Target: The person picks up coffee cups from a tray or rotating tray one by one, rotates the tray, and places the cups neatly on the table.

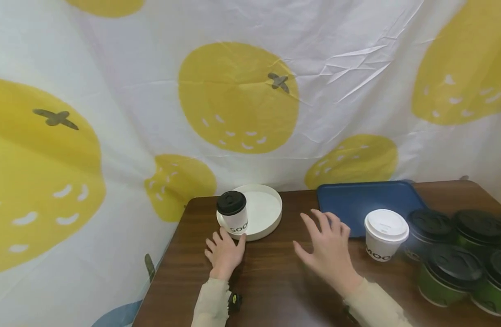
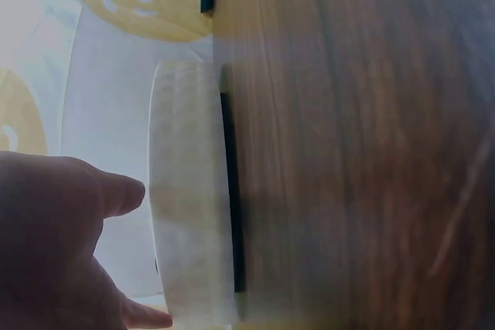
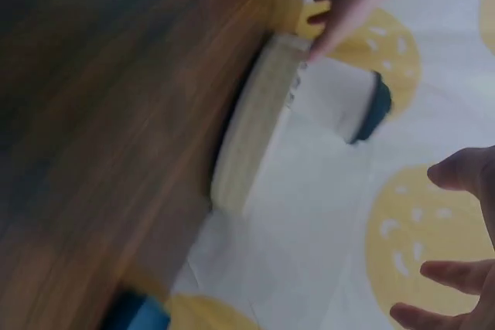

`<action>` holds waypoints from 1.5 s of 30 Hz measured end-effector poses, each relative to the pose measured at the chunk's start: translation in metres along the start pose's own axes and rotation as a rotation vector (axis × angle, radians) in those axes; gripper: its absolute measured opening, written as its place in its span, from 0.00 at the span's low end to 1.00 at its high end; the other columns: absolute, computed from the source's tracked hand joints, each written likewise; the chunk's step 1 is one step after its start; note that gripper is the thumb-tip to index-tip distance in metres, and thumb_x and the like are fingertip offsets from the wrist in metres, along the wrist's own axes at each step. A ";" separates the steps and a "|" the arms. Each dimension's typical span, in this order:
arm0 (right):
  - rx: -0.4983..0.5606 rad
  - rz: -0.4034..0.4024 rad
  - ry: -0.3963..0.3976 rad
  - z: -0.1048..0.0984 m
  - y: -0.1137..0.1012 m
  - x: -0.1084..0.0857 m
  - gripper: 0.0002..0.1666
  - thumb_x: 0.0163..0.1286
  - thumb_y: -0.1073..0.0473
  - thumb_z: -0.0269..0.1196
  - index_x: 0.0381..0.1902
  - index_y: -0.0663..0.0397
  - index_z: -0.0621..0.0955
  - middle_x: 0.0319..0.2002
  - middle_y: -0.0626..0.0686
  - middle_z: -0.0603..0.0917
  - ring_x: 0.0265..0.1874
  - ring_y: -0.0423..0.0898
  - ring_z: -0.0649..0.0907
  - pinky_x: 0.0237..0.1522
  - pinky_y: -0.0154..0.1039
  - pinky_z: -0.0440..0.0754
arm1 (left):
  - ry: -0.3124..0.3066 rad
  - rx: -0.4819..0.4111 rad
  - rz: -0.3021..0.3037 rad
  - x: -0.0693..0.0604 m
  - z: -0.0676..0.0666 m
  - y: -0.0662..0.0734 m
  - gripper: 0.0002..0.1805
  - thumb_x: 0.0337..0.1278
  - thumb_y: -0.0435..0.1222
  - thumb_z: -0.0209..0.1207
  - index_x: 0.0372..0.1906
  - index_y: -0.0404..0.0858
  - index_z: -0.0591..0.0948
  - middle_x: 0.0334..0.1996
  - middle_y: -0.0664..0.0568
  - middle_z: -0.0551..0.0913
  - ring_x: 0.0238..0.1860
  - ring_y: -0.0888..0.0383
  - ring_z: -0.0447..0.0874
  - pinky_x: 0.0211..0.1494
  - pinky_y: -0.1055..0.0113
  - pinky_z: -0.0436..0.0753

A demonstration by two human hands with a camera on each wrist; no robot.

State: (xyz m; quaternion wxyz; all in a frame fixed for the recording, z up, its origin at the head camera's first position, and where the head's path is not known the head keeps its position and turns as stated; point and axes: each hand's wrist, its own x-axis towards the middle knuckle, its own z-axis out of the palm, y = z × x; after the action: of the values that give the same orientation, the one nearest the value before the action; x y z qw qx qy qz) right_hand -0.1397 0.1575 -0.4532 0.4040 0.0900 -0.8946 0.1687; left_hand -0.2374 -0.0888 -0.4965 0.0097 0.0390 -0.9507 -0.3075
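Note:
A white paper cup with a black lid stands upright at the left side of a round white tray. Just in front of it is my left hand, fingers spread and relaxed; whether it touches the cup or tray I cannot tell. In the left wrist view its thumb and a finger show beside the tray's side wall. My right hand hovers over the table with parted, slightly bent fingers and nothing in them. To its right stands a white cup with a white lid.
A blue rectangular tray lies at the back right of the brown wooden table. Several green cups with black lids crowd the right side. Behind the table hangs a white cloth printed with yellow fruit.

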 end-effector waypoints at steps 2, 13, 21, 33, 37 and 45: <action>0.024 0.005 -0.067 0.017 -0.005 0.008 0.39 0.53 0.46 0.76 0.60 0.55 0.80 0.57 0.65 0.80 0.57 0.66 0.73 0.50 0.61 0.65 | 0.006 0.000 -0.004 0.002 -0.001 -0.002 0.46 0.72 0.54 0.55 0.77 0.25 0.56 0.76 0.23 0.55 0.78 0.19 0.45 0.74 0.22 0.50; 0.120 -0.070 -0.210 0.077 -0.047 0.060 0.39 0.57 0.45 0.75 0.63 0.58 0.80 0.60 0.67 0.79 0.62 0.65 0.75 0.53 0.63 0.78 | 0.035 -0.024 0.038 0.010 -0.004 -0.012 0.45 0.71 0.54 0.57 0.77 0.27 0.58 0.76 0.24 0.57 0.77 0.18 0.47 0.72 0.21 0.51; 0.220 -0.072 -0.326 0.103 -0.064 0.082 0.42 0.63 0.46 0.73 0.69 0.59 0.75 0.68 0.72 0.74 0.68 0.70 0.73 0.66 0.67 0.75 | 0.042 -0.002 0.040 0.011 -0.005 -0.013 0.45 0.71 0.55 0.58 0.77 0.28 0.60 0.75 0.26 0.59 0.77 0.18 0.50 0.72 0.21 0.53; 0.261 -0.074 -0.424 0.134 -0.074 0.104 0.43 0.65 0.47 0.72 0.73 0.56 0.72 0.73 0.73 0.68 0.71 0.71 0.70 0.64 0.63 0.79 | -0.007 0.009 0.016 0.010 -0.009 -0.015 0.46 0.70 0.57 0.57 0.79 0.33 0.60 0.77 0.27 0.59 0.78 0.18 0.48 0.74 0.22 0.52; 0.296 -0.035 -0.467 0.141 -0.078 0.107 0.42 0.67 0.47 0.71 0.74 0.54 0.72 0.75 0.73 0.65 0.73 0.72 0.68 0.59 0.64 0.82 | -0.008 0.003 0.010 0.008 -0.009 -0.015 0.45 0.70 0.57 0.57 0.79 0.33 0.60 0.77 0.26 0.59 0.78 0.18 0.49 0.74 0.22 0.51; 0.334 0.014 -0.473 0.147 -0.086 0.105 0.38 0.68 0.51 0.71 0.72 0.54 0.72 0.72 0.73 0.68 0.63 0.71 0.77 0.48 0.64 0.86 | -0.012 -0.008 0.001 0.009 -0.010 -0.017 0.46 0.69 0.57 0.57 0.79 0.34 0.59 0.76 0.24 0.59 0.78 0.19 0.48 0.74 0.23 0.51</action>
State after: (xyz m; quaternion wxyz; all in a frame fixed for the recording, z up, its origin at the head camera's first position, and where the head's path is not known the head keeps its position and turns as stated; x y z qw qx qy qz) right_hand -0.2847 0.0205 -0.4450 0.1626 0.1859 -0.9243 0.2909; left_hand -0.2452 -0.1092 -0.4984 0.0041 0.0367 -0.9495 -0.3115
